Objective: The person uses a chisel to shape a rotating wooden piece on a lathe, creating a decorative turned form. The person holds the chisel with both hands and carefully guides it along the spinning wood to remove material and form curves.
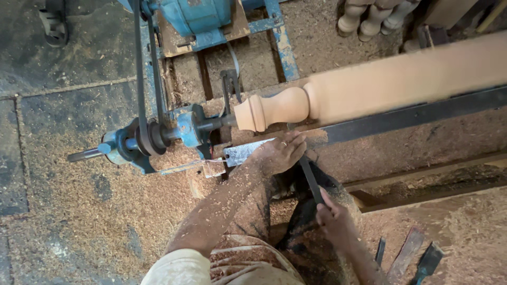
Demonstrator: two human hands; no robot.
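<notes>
Turned wooden spindle [369,87] on lathe, frame centre to right. Left hand [280,153] presses chisel [311,179] on tool rest [401,116]; right hand [332,219] clamps handle. Risk: chisel catching, gouging the spindle.

The turned wooden workpiece [369,87] runs off the right edge, its far end unseen. The chisel [310,179] tip is hidden under the left hand [280,153], and its handle probably sits inside the right hand [334,219]. The blue motor [198,18] is cropped at the top.
</notes>
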